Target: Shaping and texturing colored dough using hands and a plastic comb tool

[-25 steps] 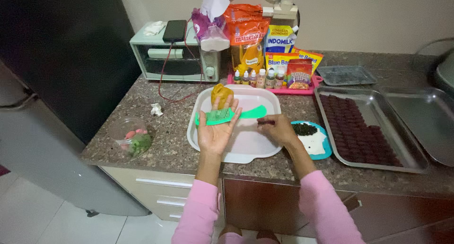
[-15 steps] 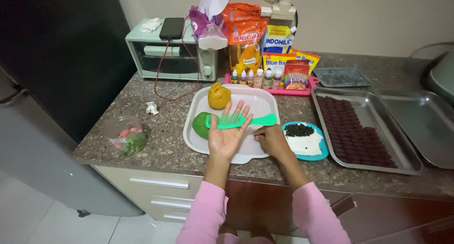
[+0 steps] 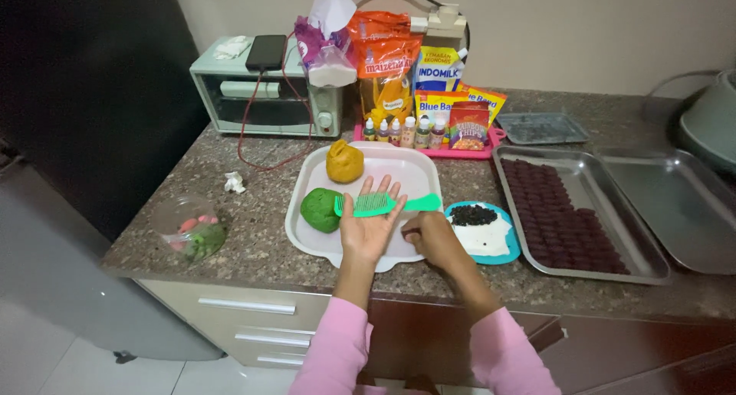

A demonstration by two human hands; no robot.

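The left hand [image 3: 371,228] stays flat, fingers spread, the green comb [image 3: 383,204] now across its palm; the right hand [image 3: 434,237], fingers curled, has drawn back toward the white tray [image 3: 307,234] edge.

right hand [image 3: 433,238] fingertips curled under, grip unclear, steel tray [image 3: 690,203] cut off right

The left hand [image 3: 371,228] has moved from the upper part of the white tray [image 3: 307,234] toward its near edge, and lies palm up, flat, fingers [image 3: 381,190] spread; the green comb [image 3: 386,204], previously raised against the orange dough ball [image 3: 344,161], rests across the open palm; both the orange ball and the green dough ball [image 3: 320,209] are uncovered; the right hand [image 3: 434,238] has shifted slightly nearer, closed at the tray's right edge.
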